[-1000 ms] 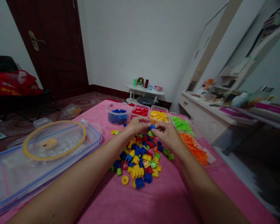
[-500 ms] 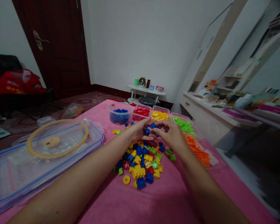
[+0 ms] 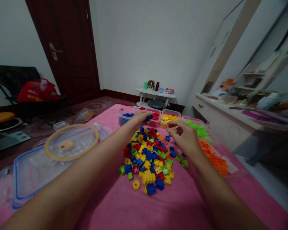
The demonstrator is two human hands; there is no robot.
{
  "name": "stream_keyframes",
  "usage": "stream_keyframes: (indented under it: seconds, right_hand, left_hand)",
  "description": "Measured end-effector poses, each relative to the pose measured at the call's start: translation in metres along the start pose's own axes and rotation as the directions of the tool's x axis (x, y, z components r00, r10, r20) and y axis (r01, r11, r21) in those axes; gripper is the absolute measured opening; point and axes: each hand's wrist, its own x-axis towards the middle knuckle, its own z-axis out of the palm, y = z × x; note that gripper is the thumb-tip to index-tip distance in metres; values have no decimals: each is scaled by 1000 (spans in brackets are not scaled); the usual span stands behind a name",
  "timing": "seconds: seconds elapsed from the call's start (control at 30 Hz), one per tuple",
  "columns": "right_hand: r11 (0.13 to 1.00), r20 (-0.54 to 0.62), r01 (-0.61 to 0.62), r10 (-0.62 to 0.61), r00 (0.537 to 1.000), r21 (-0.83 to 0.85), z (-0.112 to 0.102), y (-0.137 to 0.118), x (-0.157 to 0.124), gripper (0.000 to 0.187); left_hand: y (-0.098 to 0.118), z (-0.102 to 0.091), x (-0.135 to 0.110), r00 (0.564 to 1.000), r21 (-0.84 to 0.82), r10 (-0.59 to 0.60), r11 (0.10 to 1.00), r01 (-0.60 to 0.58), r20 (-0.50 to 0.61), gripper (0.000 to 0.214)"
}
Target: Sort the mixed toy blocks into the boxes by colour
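Note:
My left hand is closed around some blue toy bricks, beside the round clear tub of blue bricks. Its fingers are partly hidden behind the bricks and the wrist. To the right, my right hand hovers over the pile's far right edge, fingers bent and thumb apart, with nothing visible between them. Below both hands lies a mixed pile of building bricks in blue, yellow, red, green and orange, on a pink cloth.
Behind the pile stand clear boxes of red bricks, yellow bricks and green bricks. Orange bricks fill a box at right. Clear lids and a yellow-rimmed round lid lie at left. A dresser stands beyond.
My hands have parted. The left moved forward with the blue bricks toward the blue tub, and the right stayed above the pile's far right. The view turned slightly left.

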Motion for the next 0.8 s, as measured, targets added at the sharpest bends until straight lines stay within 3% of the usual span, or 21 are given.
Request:
stream_keyframes:
  seconds: [0.03, 0.13, 0.23, 0.3, 0.37, 0.47, 0.53, 0.6, 0.67, 0.73, 0.8]
  right_hand:
    - [1000, 1, -4, 4, 1000, -7, 0, 0, 0, 22]
    - [999, 7, -30, 30, 1000, -14, -2, -1, 1, 21]
    - [998, 10, -52, 52, 999, -43, -4, 1, 1, 22]
    - [996, 21, -47, 49, 999, -82, -4, 4, 2, 22]
    - [993, 48, -27, 32, 998, -116, -2, 7, 2, 21]
    - [995, 137, 18, -4, 991, -97, 9, 0, -5, 20]
    - [994, 246, 88, -72, 967, -56, 20, -17, -16, 22]
    - [973, 385, 232, -211, 898, -7, 34, -39, -33, 31]
    - [919, 518, 391, -354, 778, 41, 47, -60, -53, 50]
    - [875, 634, 480, -404, 660, 57, 58, -73, -71, 62]
    - [858, 693, 513, -394, 604, 40, 65, -75, -82, 64]
  left_hand:
    - [6, -7, 11, 999, 24, 39, 999, -38, -31, 9]
    - [16, -31, 43, 959, 341, 225, 927, -155, -176, 14]
    - [20, -57, 65, 928, 681, 337, 718, -144, -159, 21]
    - [20, -71, 69, 912, 835, 409, 513, -198, -35, 25]
    - [20, -80, 67, 869, 896, 474, 312, -317, 143, 29]
    - [18, -82, 49, 748, 852, 536, 95, -515, 393, 30]
    - [16, -77, 31, 680, 790, 518, 14, -614, 519, 28]
    - [14, -72, 12, 646, 736, 458, -28, -676, 611, 26]
    - [10, -68, -3, 634, 704, 398, -46, -708, 663, 26]
    - [6, -66, -12, 630, 688, 363, -45, -724, 686, 26]
    - [1, -65, -16, 626, 676, 348, -27, -737, 697, 26]
